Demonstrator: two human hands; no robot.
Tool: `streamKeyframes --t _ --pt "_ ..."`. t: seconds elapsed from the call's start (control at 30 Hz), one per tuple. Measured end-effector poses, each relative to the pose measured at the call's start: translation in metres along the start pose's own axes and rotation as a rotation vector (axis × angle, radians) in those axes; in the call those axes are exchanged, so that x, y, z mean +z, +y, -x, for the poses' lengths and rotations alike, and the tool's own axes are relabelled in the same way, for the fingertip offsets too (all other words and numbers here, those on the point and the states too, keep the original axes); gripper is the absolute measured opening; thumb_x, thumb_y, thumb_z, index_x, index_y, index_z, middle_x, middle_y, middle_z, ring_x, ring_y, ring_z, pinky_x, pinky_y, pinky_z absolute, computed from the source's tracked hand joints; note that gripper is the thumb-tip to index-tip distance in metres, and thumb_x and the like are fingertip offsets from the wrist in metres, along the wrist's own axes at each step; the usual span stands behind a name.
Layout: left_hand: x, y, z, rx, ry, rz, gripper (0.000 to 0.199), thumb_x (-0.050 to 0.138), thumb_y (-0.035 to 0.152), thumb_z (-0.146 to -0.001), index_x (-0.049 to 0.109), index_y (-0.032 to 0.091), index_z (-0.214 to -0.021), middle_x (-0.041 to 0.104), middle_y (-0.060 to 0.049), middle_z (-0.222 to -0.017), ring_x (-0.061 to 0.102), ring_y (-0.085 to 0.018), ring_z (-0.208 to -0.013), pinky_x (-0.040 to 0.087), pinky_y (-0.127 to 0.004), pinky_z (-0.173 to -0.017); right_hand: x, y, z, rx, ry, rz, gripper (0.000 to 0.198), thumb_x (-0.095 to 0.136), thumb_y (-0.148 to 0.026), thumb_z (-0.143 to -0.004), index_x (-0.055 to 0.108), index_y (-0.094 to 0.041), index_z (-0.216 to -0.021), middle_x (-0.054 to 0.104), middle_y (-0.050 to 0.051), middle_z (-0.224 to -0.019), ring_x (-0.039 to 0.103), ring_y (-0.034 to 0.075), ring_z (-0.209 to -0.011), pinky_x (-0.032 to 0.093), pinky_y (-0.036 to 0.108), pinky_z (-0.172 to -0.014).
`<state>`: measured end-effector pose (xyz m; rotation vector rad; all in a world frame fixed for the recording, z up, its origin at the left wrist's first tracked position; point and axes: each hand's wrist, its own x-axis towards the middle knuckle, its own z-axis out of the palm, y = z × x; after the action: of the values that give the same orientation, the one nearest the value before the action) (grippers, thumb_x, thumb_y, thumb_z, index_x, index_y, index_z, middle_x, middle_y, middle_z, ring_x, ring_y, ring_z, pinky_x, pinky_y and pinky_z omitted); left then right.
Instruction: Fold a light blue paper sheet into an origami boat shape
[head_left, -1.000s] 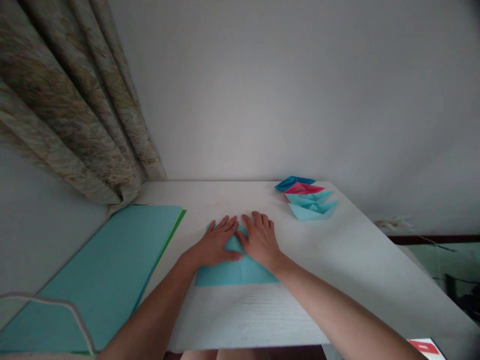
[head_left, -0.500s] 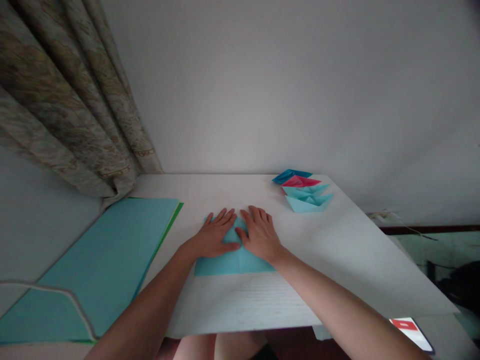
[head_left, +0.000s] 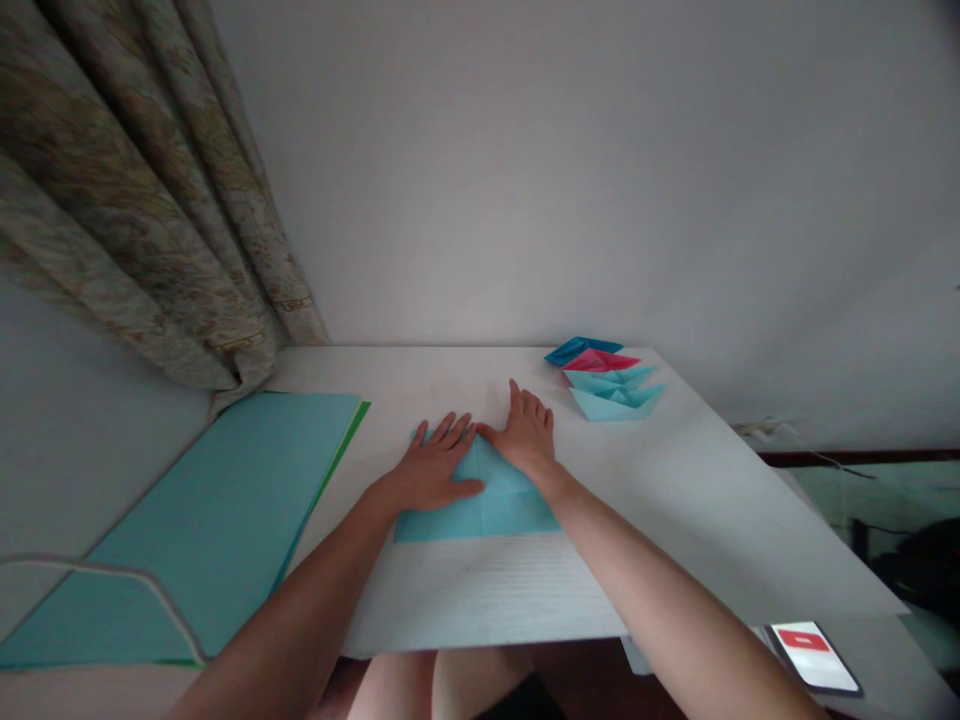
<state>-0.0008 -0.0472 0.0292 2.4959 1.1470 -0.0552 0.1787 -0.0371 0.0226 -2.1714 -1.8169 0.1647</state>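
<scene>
A light blue sheet of paper (head_left: pixel 495 505) lies on the white table in front of me, its upper part folded in towards a point and creases running across it. My left hand (head_left: pixel 439 462) rests flat on its left side, fingers spread and thumb stretched to the right. At the sheet's upper right edge is my right hand (head_left: pixel 525 432), thumb near the folded tip and the other fingers raised and extended away from me. Parts of the sheet are hidden under both hands.
Folded paper boats, light blue (head_left: pixel 616 402), pink (head_left: pixel 600 360) and dark blue (head_left: pixel 582 350), stand at the back right. Large coloured sheets (head_left: pixel 225 510) lie at left, with a pale cable (head_left: pixel 150 580) across them. A phone (head_left: pixel 814 655) lies at lower right.
My right hand has moved up and away from the paper's middle to its upper right edge, uncovering more of the folded part. The left hand stays nearly where it was.
</scene>
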Motion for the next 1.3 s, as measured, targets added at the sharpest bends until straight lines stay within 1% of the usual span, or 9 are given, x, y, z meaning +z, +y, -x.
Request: streamKeyframes --t 0.1,0.27,0.6,0.9,1.0,1.07,1.13,1.2,1.3 --pt "0.004 0.005 0.000 -0.027 0.041 -0.023 0.087 0.032 0.070 -0.087 0.007 0.020 -0.154 0.002 -0.009 -0.161 -0.003 -0.033 -0.147 -0.004 -0.064 -0.112 0.000 0.001 -0.001 -0.012 -0.067 0.014 0.094 0.051 -0.064 -0.082 0.009 -0.017 -0.153 0.024 0.021 -0.154 0.018 0.035 -0.143 0.013 0.055 -0.111" --pt "0.009 0.010 0.002 -0.044 0.117 -0.055 0.092 0.032 0.076 -0.083 0.012 0.021 -0.154 0.006 -0.008 -0.161 0.001 -0.035 -0.147 -0.001 -0.069 -0.110 -0.010 0.006 0.005 -0.063 -0.101 0.004 0.089 0.053 -0.058 -0.084 0.013 -0.019 -0.153 0.024 0.020 -0.155 0.018 0.034 -0.144 0.014 0.053 -0.113" --pt "0.013 0.014 0.003 -0.064 0.192 -0.109 0.086 0.032 0.075 -0.084 0.020 0.025 -0.152 0.012 -0.007 -0.161 0.006 -0.032 -0.147 0.001 -0.064 -0.113 -0.029 0.039 0.031 -0.182 -0.180 0.015 0.077 0.048 -0.043 -0.089 0.016 -0.014 -0.152 0.021 0.016 -0.158 0.016 0.028 -0.146 0.012 0.051 -0.115" --pt "0.012 0.015 0.004 -0.059 0.187 -0.134 0.086 0.031 0.075 -0.084 0.019 0.024 -0.152 0.011 -0.009 -0.160 0.006 -0.032 -0.147 0.003 -0.065 -0.112 -0.047 0.072 0.054 -0.129 -0.260 0.001 0.076 0.048 -0.033 -0.086 0.016 -0.016 -0.152 0.018 0.011 -0.159 0.011 0.023 -0.147 0.009 0.052 -0.116" --pt "0.011 0.016 0.004 -0.060 0.185 -0.149 0.087 0.032 0.075 -0.084 0.018 0.023 -0.152 0.010 -0.010 -0.161 0.006 -0.033 -0.147 0.004 -0.066 -0.112 -0.048 0.059 0.051 -0.071 -0.202 -0.032 0.070 0.047 -0.023 -0.083 0.026 -0.012 -0.149 0.031 0.013 -0.155 0.025 0.025 -0.143 0.017 0.050 -0.115" --pt "0.011 0.016 0.004 -0.064 0.176 -0.153 0.085 0.031 0.073 -0.085 0.019 0.023 -0.152 0.011 -0.010 -0.160 0.006 -0.033 -0.147 0.005 -0.066 -0.111 -0.046 0.039 0.049 -0.117 -0.118 -0.048 0.058 0.038 -0.013 -0.085 0.038 -0.008 -0.143 0.045 0.014 -0.146 0.040 0.021 -0.135 0.024 0.040 -0.114" --pt "0.011 0.016 0.004 -0.066 0.174 -0.155 0.072 0.024 0.065 -0.092 0.021 0.024 -0.152 0.013 -0.008 -0.160 0.008 -0.030 -0.147 0.007 -0.065 -0.112 -0.040 0.014 0.052 -0.237 -0.052 -0.040 0.053 0.033 -0.012 -0.087 0.045 -0.010 -0.139 0.050 0.014 -0.142 0.042 0.022 -0.134 0.024 0.042 -0.114" --pt "0.012 0.014 0.003 -0.062 0.187 -0.180 0.059 0.019 0.050 -0.098 0.024 0.025 -0.151 0.015 -0.006 -0.160 0.010 -0.028 -0.147 0.011 -0.064 -0.112 -0.030 -0.010 0.058 -0.362 -0.047 -0.025 0.050 0.034 -0.015 -0.089 0.046 -0.009 -0.138 0.048 0.016 -0.143 0.040 0.024 -0.134 0.024 0.046 -0.113" --pt "0.017 0.012 0.000 -0.062 0.207 -0.257 0.054 0.022 0.034 -0.098 0.026 0.024 -0.151 0.016 -0.005 -0.160 0.013 -0.027 -0.147 0.016 -0.065 -0.111 -0.011 -0.030 0.068 -0.377 -0.070 -0.007 0.056 0.037 -0.016 -0.087 0.038 0.000 -0.142 0.041 0.022 -0.146 0.037 0.028 -0.137 0.027 0.047 -0.112"
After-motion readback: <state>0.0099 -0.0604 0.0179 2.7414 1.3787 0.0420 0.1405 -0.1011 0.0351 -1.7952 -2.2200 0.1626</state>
